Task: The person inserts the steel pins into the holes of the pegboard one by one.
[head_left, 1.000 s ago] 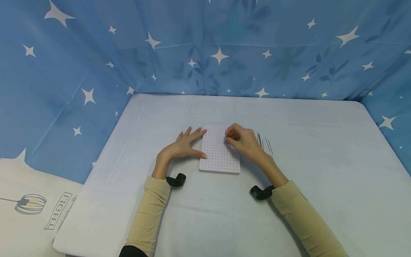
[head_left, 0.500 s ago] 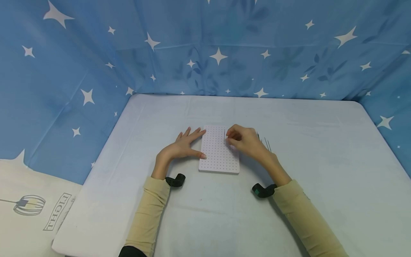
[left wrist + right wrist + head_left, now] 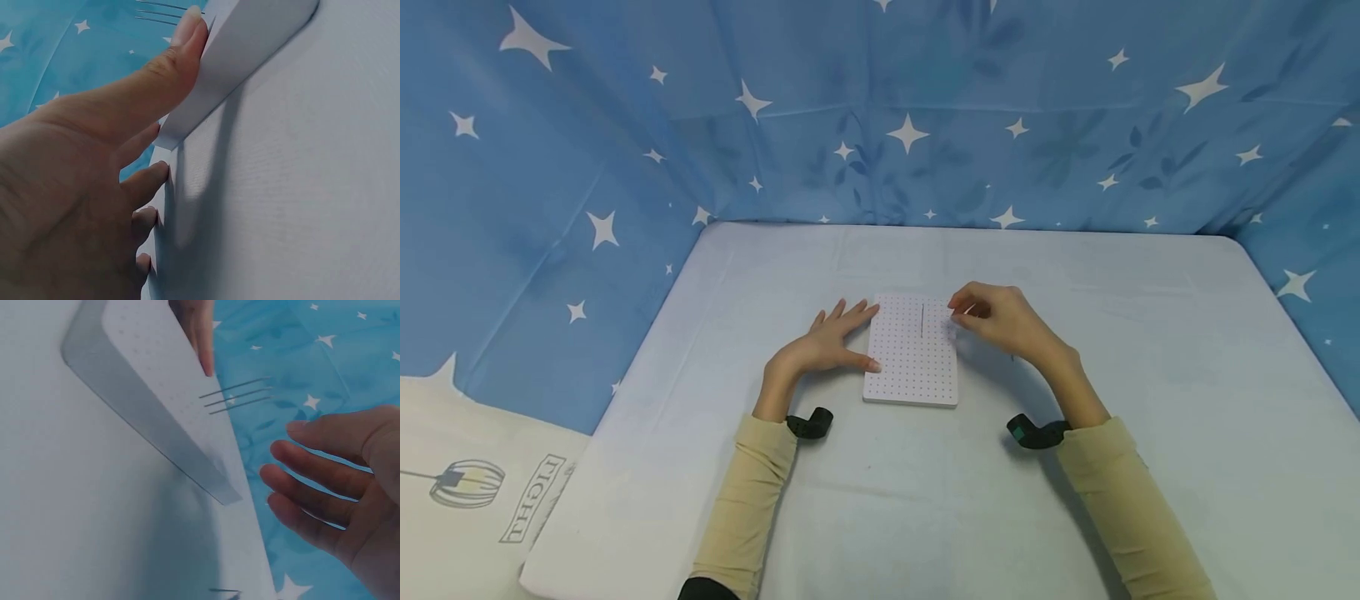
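A white board with rows of small holes (image 3: 910, 379) lies at the middle of the table. Three thin dark pins (image 3: 237, 395) stand up from it in the right wrist view; in the head view they line up as one dark line. My left hand (image 3: 826, 343) spreads its fingers along the board's left side, thumb and index fingertip at its edge. Just off the board's right edge hovers my right hand (image 3: 1003, 321), fingers loosely bent and nothing between them. Part of the board's far right corner is hidden behind its fingertips.
Loose pins (image 3: 225, 590) lie on the white table to the right of the board, mostly hidden by my right hand in the head view. A blue star-patterned curtain (image 3: 820, 108) borders the table's back and sides. Black wrist cameras (image 3: 1036, 433) sit low beside each wrist.
My right hand has let go of a pin, which stays upright in the board, and has moved right, off the board. My left hand has stayed in place.
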### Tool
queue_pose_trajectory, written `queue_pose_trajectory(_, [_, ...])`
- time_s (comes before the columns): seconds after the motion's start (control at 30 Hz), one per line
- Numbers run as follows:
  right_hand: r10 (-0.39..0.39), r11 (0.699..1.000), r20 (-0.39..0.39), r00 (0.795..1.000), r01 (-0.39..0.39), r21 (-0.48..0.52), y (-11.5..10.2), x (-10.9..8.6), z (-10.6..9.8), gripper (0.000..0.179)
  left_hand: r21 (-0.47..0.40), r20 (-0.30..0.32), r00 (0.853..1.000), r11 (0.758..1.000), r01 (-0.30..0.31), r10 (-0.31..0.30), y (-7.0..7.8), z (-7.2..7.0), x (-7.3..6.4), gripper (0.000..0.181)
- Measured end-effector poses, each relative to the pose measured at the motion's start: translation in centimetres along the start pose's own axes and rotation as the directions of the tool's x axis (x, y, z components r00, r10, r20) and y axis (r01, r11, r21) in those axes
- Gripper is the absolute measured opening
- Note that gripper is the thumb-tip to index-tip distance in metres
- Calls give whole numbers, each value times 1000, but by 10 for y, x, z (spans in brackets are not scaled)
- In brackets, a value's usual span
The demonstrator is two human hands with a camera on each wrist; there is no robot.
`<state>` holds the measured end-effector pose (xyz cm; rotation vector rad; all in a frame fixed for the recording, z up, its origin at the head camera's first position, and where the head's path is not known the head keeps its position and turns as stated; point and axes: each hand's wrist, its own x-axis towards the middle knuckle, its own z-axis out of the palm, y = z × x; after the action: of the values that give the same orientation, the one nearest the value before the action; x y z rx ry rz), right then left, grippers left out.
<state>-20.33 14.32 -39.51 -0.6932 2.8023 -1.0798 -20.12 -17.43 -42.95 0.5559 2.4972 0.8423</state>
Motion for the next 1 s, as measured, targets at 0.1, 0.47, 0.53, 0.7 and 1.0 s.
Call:
queue_pose_trajectory(0.1, [27, 1000, 16, 999, -27, 1, 1, -2, -8, 17, -1, 2, 1000, 1000, -1, 1, 1, 0, 0, 105])
queue_pose_trajectory(0.47, [105, 994, 66, 992, -103, -32, 13, -9, -33, 22, -8, 5, 1000, 1000, 0, 1, 5, -2, -1, 105])
queue_pose_trajectory(0.53, [122, 992, 72, 990, -120, -30, 17, -9, -34, 23, -8, 7, 1000, 1000, -6, 6, 4, -2, -1, 105])
queue_pose_trajectory(0.7, [148, 989, 81, 986, -146, -33, 26, -10, -35, 24, -12, 11, 1000, 1000, -9, 9, 5, -3, -2, 106])
queue_pose_trajectory(1.0, [192, 981, 102, 976, -187, -55, 38, -10, -38, 25, -15, 9, 1000, 1000, -8, 9, 3, -2, -2, 106])
